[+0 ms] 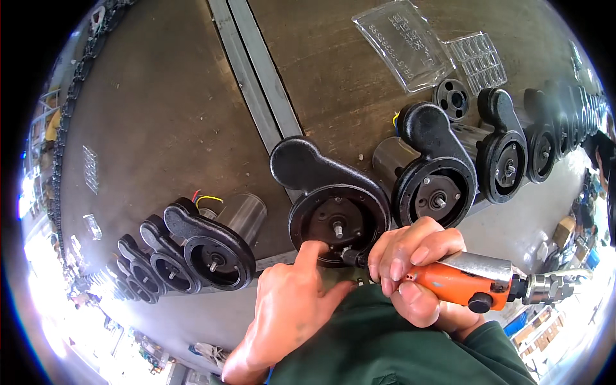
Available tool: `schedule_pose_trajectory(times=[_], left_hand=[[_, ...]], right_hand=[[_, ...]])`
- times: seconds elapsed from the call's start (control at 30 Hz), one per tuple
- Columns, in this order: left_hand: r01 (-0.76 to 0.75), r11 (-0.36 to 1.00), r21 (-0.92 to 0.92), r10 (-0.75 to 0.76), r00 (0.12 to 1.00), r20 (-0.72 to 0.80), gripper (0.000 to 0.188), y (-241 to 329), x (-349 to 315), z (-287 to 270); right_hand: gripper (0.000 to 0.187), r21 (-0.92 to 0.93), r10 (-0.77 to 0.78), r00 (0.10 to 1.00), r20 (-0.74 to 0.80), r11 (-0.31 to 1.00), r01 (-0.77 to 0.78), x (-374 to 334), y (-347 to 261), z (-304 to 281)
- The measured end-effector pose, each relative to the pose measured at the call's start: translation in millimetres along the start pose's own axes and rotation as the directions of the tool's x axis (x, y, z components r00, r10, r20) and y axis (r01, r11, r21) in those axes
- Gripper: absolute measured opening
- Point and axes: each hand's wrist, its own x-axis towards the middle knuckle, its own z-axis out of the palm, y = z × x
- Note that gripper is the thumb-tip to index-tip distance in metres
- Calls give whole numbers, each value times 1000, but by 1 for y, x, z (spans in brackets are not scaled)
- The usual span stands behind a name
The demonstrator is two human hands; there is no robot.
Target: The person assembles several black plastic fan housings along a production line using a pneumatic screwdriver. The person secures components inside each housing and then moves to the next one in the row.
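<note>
A black cast motor housing [321,176] with a round open cavity and a bulging arm stands at the table edge before me. In its cavity a metal shaft [338,229] sticks out of the motor's end plate. My right hand [410,269] is wrapped round an orange and silver pneumatic screwdriver [459,282], with an air fitting at its rear. The tool points left, its dark tip at the lower inside of the cavity. My left hand [292,298] touches the cavity's lower rim with its index finger, thumb spread apart below. Whether a screw sits at the tip is hard to tell.
Several similar motor units line the edge, one at the left [212,247] and one at the right [439,170]. A black flanged disc [452,98] and clear plastic trays [404,45] lie behind. Metal rails [253,70] cross the brown tabletop [160,96].
</note>
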Motion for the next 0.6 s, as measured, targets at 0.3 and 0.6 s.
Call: schedule_pose_trajectory(times=[0.3,0.6], left_hand=[[-48,999,-15,45,990,-135,52,10,-2,-5],[-137,987,83,159,918,-364,21,-4,10,16]], right_hand=[[29,12,-154,988,21,988,154,6,3,-3],[35,48,-338,941,-30,939,339,9,26,4]])
